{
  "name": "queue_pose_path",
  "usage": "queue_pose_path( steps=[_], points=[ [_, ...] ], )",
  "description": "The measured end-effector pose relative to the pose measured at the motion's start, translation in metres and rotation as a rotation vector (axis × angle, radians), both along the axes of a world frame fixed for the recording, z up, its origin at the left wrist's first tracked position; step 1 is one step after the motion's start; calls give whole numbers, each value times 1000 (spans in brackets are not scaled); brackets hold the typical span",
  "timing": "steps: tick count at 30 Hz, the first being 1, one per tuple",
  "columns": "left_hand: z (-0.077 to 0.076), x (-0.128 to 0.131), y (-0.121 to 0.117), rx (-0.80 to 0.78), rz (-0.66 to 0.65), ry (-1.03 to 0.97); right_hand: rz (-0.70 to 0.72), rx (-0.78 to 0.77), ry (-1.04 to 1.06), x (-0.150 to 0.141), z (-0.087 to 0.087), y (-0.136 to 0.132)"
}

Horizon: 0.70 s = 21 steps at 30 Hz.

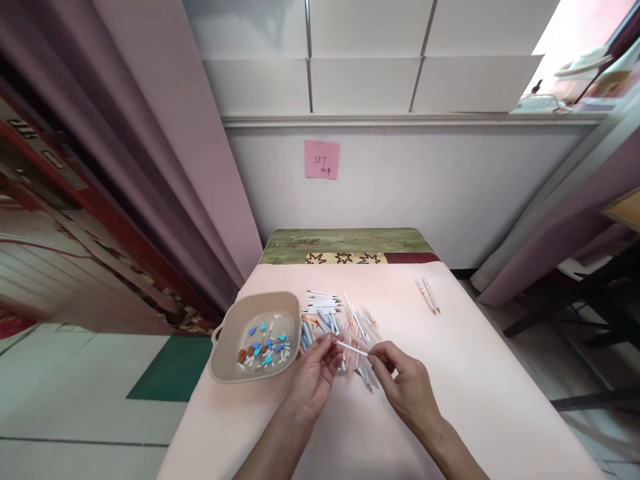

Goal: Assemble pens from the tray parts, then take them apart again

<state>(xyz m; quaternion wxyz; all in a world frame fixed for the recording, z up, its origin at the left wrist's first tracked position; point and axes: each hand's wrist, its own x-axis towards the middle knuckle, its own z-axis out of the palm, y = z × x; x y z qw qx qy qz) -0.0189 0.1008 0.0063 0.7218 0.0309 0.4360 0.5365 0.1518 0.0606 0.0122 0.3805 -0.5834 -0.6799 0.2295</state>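
Note:
A slim white pen refill (354, 348) spans the space between my two hands over the middle of the table. My left hand (317, 373) is closed round its left end, where a small pinkish part shows by the fingertips. The right end is pinched between thumb and fingers of my right hand (403, 380). Just beyond and partly beneath the hands lies a pile of pen parts (325, 323), with pale blue, peach and clear barrels. Several white refills with dark tips (323, 301) lie side by side behind the pile.
At left stands a beige basin (220, 363) with small blue, brown and white pieces inside. Two pens (427, 295) lie at the table's right side. A pink note (322, 160) is stuck to the wall behind the pink-covered table (480, 400).

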Motion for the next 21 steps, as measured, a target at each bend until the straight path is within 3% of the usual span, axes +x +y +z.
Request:
queue_pose_path(
  steps=[10,13,18,21],
  points=[
    [-21,11,-42,-40,-58,-22,141,115,-77,-16,-7,-19],
    [-22,6,-43,-44,-39,-16,76,98,-19,-13,-10,-21],
    [-15,-1,-42,-27,1,29,-118,-58,88,8,-16,-14],
    [-11,0,-42,6,1,13,-136,-103,176,12,-20,-13]
  ],
)
